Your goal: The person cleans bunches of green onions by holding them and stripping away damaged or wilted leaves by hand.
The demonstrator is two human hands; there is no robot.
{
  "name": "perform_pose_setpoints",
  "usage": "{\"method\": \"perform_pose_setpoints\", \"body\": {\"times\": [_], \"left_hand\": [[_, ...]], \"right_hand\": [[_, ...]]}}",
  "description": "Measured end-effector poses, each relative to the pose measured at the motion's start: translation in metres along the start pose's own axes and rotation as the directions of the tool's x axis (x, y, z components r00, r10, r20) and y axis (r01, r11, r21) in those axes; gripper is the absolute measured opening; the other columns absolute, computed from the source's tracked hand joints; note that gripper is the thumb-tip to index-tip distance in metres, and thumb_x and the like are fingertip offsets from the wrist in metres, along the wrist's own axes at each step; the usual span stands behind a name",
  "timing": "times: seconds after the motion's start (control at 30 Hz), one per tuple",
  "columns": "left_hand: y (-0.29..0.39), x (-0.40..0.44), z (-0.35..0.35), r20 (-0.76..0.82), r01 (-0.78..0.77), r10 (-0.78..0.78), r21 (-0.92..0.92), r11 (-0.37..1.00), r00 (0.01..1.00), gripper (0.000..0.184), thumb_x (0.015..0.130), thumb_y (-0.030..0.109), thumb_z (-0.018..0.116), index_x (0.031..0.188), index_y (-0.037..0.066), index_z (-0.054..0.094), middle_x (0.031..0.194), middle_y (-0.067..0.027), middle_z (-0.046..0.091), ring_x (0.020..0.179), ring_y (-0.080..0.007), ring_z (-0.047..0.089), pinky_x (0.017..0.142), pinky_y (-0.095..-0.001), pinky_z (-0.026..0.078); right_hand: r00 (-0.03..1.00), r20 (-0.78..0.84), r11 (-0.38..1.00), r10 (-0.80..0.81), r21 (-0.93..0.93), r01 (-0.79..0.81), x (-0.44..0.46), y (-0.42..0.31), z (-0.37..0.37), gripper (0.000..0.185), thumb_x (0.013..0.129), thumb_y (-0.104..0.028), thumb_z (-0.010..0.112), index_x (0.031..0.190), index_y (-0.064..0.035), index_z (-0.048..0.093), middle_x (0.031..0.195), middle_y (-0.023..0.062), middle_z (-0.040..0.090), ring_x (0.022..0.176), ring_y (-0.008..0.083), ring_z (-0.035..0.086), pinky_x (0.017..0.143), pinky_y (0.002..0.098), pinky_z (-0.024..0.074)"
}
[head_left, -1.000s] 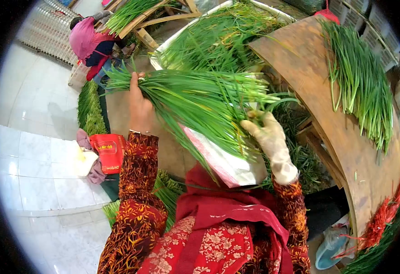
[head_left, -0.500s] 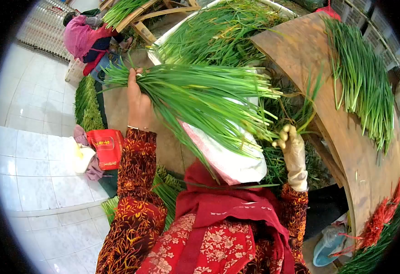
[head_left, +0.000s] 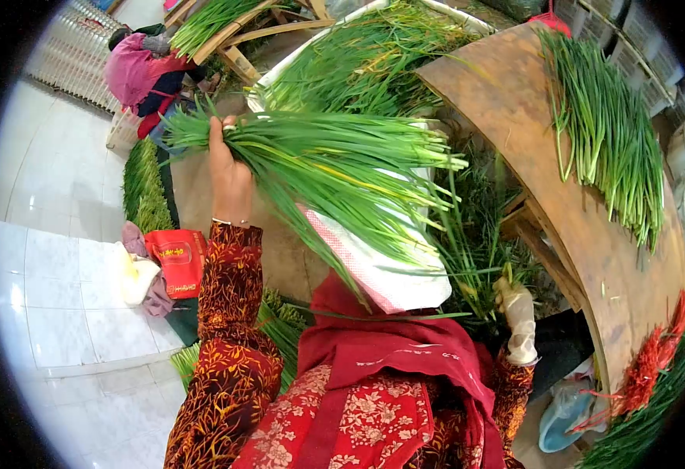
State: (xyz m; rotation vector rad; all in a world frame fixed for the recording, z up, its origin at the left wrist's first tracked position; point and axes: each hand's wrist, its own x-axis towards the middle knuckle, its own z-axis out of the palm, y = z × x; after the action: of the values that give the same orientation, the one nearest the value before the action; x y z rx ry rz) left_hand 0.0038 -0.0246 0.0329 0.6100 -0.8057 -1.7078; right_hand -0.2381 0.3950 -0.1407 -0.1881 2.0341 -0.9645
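A large bunch of long green stalks (head_left: 334,160) fans out over a white sack (head_left: 409,270) on my lap. My left hand (head_left: 231,178) is wrapped round its leafy end at the left, the pale cut ends spreading to the right. Lower right, my right hand (head_left: 516,313), in a pale glove, is closed beside the loose greens (head_left: 475,258) heaped between the sack and the wooden board. A few thin leaves show at its fingertips, but I cannot make out whether it grips them.
A curved wooden board (head_left: 506,102) on the right bears a stalk pile (head_left: 608,133) and red ties (head_left: 649,371). Ahead is a white-rimmed container (head_left: 258,95) of greens. A person (head_left: 141,74) crouches upper left. A red bag (head_left: 178,262) lies left; a blue basin (head_left: 559,422) stands lower right.
My right hand has moved away from the bunch's cut ends, down and to the right, carrying loose leaves partway. My left hand keeps its hold on the bunch.
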Motion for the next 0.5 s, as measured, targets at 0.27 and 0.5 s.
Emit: {"method": "perform_pose_setpoints", "body": {"times": [0.27,0.5], "left_hand": [[0.019,-0.015,0.102,0.313,-0.186,0.171,0.021,0.982,0.934,0.013,0.091,0.024,0.048,0.087,0.012,0.045,0.075,0.0015,0.051,0.074,-0.0147,0.052,0.067,-0.0316,0.046],[0.06,-0.043,0.189,0.408,-0.144,0.113,0.047,0.988,0.906,0.015,0.088,0.023,0.052,0.087,0.01,0.046,0.075,-0.0005,0.053,0.074,-0.0172,0.054,0.069,-0.035,0.049]], "right_hand": [[0.989,0.08,0.989,-0.125,0.095,0.117,-0.001,-0.01,0.0,0.027,0.085,-0.031,0.055,0.078,-0.005,0.061,0.055,-0.0025,0.049,0.045,0.0073,0.039,0.043,0.0212,0.0307],[0.799,0.274,0.724,-0.536,0.636,0.268,-0.067,-0.133,0.0,0.025,0.084,-0.027,0.056,0.097,-0.0062,0.059,0.057,-0.0044,0.046,0.044,0.004,0.033,0.042,0.0182,0.0255]]}}
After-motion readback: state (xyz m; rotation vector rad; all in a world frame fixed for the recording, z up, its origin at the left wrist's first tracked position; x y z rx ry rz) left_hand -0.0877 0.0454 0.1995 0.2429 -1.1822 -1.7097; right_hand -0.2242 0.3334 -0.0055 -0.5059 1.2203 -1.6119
